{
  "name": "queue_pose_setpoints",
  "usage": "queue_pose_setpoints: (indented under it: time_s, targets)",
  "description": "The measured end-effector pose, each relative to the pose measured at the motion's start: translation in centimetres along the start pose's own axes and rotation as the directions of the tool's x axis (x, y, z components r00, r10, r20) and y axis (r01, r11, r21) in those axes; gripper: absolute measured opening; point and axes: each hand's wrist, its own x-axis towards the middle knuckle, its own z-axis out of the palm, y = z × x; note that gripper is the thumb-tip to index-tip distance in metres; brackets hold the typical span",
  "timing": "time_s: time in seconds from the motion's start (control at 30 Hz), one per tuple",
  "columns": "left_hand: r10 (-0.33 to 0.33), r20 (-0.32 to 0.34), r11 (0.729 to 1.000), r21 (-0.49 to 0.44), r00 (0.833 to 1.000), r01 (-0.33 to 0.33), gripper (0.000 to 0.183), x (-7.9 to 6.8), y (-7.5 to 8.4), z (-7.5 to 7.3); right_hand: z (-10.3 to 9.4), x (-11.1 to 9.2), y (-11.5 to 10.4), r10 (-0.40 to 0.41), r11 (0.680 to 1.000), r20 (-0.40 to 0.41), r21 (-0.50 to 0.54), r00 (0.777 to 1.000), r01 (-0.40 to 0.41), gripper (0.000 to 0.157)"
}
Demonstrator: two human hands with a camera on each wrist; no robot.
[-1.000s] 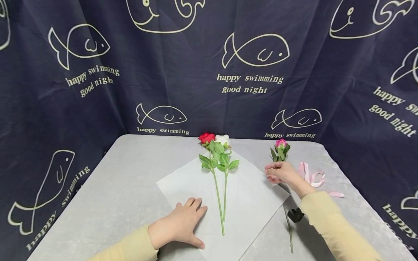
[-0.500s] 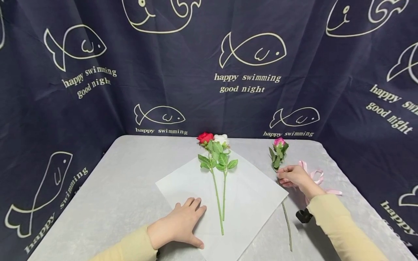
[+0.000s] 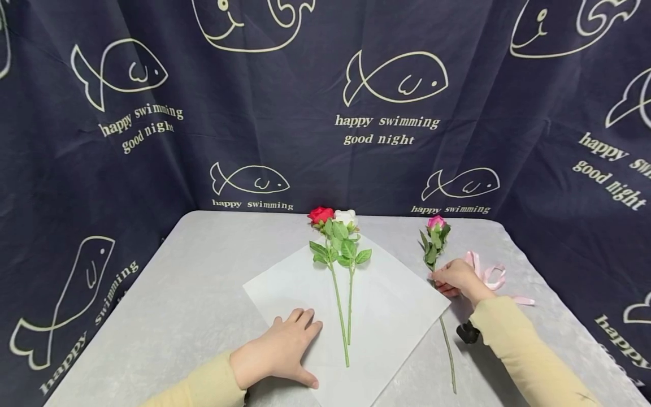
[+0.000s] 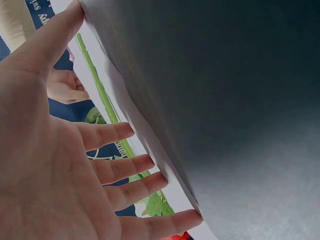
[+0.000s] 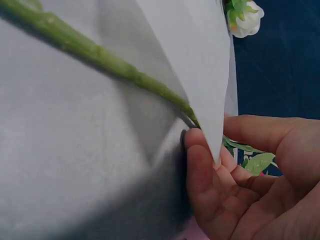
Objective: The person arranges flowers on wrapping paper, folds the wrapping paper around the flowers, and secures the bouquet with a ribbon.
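My left hand (image 3: pixel 285 347) rests with spread fingers on the left edge of a white paper sheet (image 3: pixel 391 316), its fingertips meeting the paper edge in the left wrist view. On the sheet lie a red rose (image 3: pixel 321 215) and a white rose (image 3: pixel 347 217), their green stems side by side. To the right, a pink rose (image 3: pixel 435 223) lies with its stem passing beneath the paper's right corner. My right hand (image 3: pixel 458 277) pinches that stem just below the leaves; in the right wrist view the paper corner (image 5: pixel 207 100) partly hides the grip.
A loose pink ribbon (image 3: pixel 490 277) lies to the right of my right hand. The grey cloth-covered table (image 3: pixel 203 271) ends at a dark blue curtain (image 3: pixel 305 113) printed with fish. A small black object (image 3: pixel 467 333) shows beneath my right wrist.
My right hand has moved from above the paper's right corner, slightly right and down, onto the pink rose's stem. My left hand and the other two roses stay put.
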Motion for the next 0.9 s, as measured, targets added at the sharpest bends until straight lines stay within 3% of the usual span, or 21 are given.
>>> queue_pose_setpoints:
  time_s: [0.27, 0.4, 0.6, 0.9]
  targets:
    - [0.001, -0.006, 1.0, 0.005, 1.0, -0.001, 0.107, 0.1, 0.0, 0.2, -0.6, 0.2, 0.1, 0.013, 0.998, 0.086, 0.068, 0.996, -0.019, 0.023]
    - [0.003, -0.01, 1.0, 0.014, 1.0, -0.003, 0.107, 0.1, -0.1, 0.4, -0.9, 0.2, 0.4, -0.008, 0.987, 0.156, 0.158, 0.988, -0.017, 0.02]
    - [0.005, -0.013, 1.0, 0.009, 1.0, -0.005, 0.107, 0.1, -0.1, 0.4, -1.6, 0.0, 0.7, -0.046, 0.959, 0.244, 0.282, 0.969, -0.025, 0.029]
    - [0.008, -0.015, 1.0, 0.009, 1.0, -0.008, 0.107, 0.0, 0.0, 0.2, -2.8, -0.5, 0.1, -0.074, 0.933, 0.26, 0.36, 0.963, -0.026, 0.023]
